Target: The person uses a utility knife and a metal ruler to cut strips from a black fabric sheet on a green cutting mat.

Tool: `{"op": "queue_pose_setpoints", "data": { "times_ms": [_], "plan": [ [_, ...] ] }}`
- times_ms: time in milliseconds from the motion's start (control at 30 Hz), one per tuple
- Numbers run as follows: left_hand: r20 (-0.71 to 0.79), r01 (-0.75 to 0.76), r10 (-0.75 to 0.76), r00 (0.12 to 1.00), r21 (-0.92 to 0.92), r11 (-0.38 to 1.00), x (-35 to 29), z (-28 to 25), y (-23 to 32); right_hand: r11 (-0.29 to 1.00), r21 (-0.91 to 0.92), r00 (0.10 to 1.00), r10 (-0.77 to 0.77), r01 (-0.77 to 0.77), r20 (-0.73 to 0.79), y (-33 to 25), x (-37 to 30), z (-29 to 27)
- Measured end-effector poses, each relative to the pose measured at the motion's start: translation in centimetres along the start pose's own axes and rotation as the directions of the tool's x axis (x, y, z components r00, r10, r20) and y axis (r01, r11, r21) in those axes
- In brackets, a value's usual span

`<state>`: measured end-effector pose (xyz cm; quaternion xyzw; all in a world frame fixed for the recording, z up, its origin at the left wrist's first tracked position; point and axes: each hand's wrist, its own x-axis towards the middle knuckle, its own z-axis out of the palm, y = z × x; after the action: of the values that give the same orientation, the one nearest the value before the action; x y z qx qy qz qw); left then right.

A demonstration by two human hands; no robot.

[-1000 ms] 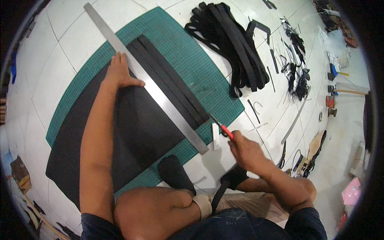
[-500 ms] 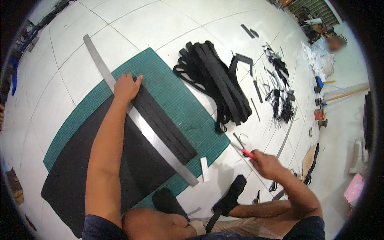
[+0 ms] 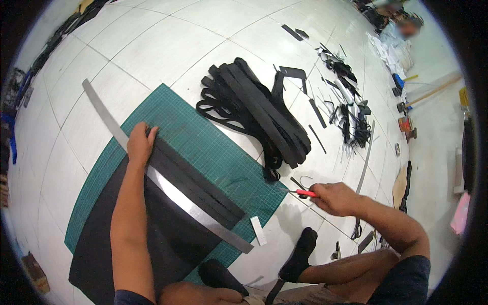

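Note:
My left hand presses the far part of a long metal ruler, its thumb beside the ends of some black strips. The ruler lies slanting across a large black sheet of material, with the strips along its right side. Beneath them is a green cutting mat. Off the mat's right corner, my right hand grips a red-handled craft knife, whose thin metal tip points left toward the mat. The left fingertips are partly hidden.
A bundle of folded black straps lies at the mat's far right edge. A small white bar sits near the ruler's near end. Black and white scraps are heaped at right. My socked foot rests close by. Another person is at far right.
My right hand has turned the knife so its tip points left, toward the mat's corner. My left hand stays on the ruler. The whole view has shifted as my head moved.

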<state>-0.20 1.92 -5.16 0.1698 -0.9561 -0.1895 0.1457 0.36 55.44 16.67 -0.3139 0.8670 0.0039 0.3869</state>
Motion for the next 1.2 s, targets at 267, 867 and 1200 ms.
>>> {"op": "queue_pose_setpoints", "data": {
  "times_ms": [267,867,1200],
  "plan": [
    [0.035,-0.225,0.227,0.973,-0.051,0.973,-1.2,-9.3,10.6,0.907,0.418,0.98,0.122,-0.045,-0.159,4.2,-1.9,-1.8],
    [0.12,-0.402,0.495,0.861,-0.436,0.805,9.1,-17.7,44.7,-0.062,0.775,0.683,0.519,0.63,-0.514,16.0,9.8,-6.6],
    [0.088,-0.231,0.24,0.967,-0.096,0.968,19.8,7.8,32.1,0.016,0.911,0.705,0.627,0.412,-0.33,24.4,11.2,1.6]
  ]
}}
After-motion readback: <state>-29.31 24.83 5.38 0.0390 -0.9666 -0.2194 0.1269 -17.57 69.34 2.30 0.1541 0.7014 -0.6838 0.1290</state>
